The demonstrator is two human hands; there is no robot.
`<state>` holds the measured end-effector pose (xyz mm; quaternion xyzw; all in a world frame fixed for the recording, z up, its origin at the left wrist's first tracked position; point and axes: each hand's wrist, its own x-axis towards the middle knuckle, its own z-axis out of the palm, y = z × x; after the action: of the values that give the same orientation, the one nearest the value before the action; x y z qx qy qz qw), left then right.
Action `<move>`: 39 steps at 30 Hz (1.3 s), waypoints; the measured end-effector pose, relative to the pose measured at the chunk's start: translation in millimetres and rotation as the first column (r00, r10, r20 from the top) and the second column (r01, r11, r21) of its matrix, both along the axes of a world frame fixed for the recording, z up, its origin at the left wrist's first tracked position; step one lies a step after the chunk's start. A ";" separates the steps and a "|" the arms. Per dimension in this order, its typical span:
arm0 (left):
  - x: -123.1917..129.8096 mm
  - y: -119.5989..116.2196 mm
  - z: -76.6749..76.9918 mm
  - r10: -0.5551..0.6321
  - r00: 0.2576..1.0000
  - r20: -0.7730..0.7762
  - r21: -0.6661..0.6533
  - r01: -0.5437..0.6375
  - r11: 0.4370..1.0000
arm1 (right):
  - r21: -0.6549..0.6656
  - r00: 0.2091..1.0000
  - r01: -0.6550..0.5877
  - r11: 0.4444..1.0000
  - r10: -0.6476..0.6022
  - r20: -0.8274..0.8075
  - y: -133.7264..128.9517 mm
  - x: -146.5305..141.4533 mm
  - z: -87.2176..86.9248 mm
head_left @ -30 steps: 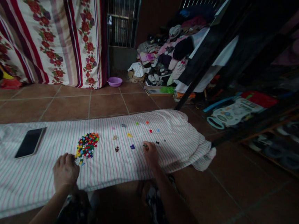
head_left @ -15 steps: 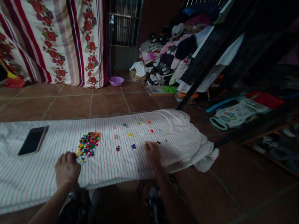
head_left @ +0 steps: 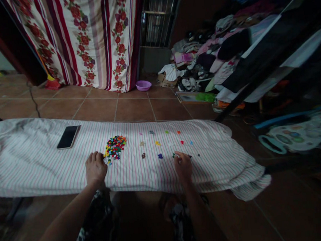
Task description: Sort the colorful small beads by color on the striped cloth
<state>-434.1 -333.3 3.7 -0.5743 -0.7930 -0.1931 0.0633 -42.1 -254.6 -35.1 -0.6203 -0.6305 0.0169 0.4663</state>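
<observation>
A mixed pile of small bead-like pieces (head_left: 115,147) in many colours lies on a striped cloth (head_left: 69,173). My left hand (head_left: 95,167) rests against the pile's near left edge, its fingers curled down and their tips hidden. To the right are small groups sorted by colour, among them yellow pieces (head_left: 157,143), brown pieces (head_left: 143,155) and dark blue pieces (head_left: 160,156). Just above the cloth, my right hand (head_left: 183,165) has its index finger stretched toward dark green pieces (head_left: 173,155). Its fingers look apart, and I see nothing held. A black piece (head_left: 190,156) shows beside it.
A phone (head_left: 68,137) lies on the cloth at the left. Beyond are a floral curtain (head_left: 97,39), a purple basin (head_left: 143,85) and a red broom (head_left: 52,83) on the tiled floor. Heaped clothes (head_left: 207,52) and a dark slanting bar (head_left: 239,96) stand at the right.
The view has swung left, so everything sits farther right in the picture. My right hand's pinch has loosened and green pieces now show at its fingertip. My left hand stays beside the pile.
</observation>
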 end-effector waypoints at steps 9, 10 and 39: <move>0.0 1.7 -1.4 0.011 0.999 0.033 0.002 -0.011 1.000 | 0.010 0.971 -0.238 0.971 0.238 0.024 -19.7 -45.5 28.0; 0.1 2.0 -1.5 0.008 0.999 0.037 0.000 -0.008 1.000 | -0.008 0.957 -0.289 0.957 0.289 0.022 -21.7 -56.3 30.1; 0.2 2.2 -2.8 0.001 1.000 0.011 0.005 -0.002 1.000 | -0.595 0.652 -0.470 0.652 0.711 0.265 45.4 -245.5 59.8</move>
<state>-433.9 -331.1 0.8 -0.5725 -0.7933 -0.1982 0.0604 -287.6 -209.2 24.7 -0.4486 -0.8714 0.1742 0.0955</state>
